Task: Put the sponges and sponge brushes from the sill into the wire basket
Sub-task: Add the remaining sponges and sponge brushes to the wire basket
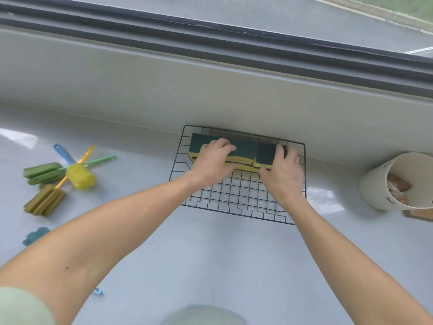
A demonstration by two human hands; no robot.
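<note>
Both hands pressed the rectangular green-topped yellow sponges [243,148] into the far end of the black wire basket [236,200]: left hand [214,160] and right hand [282,171] lay flat, gripping nothing. Squaring them against the back wall would leave room for the long-handled foam sponge brushes [58,179], which lay well to the left on the pale sill [210,254]

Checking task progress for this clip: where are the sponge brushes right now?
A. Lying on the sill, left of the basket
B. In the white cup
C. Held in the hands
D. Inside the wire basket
A: the sponge brushes lie crossed on the sill, left of the wire basket, untouched.
</note>
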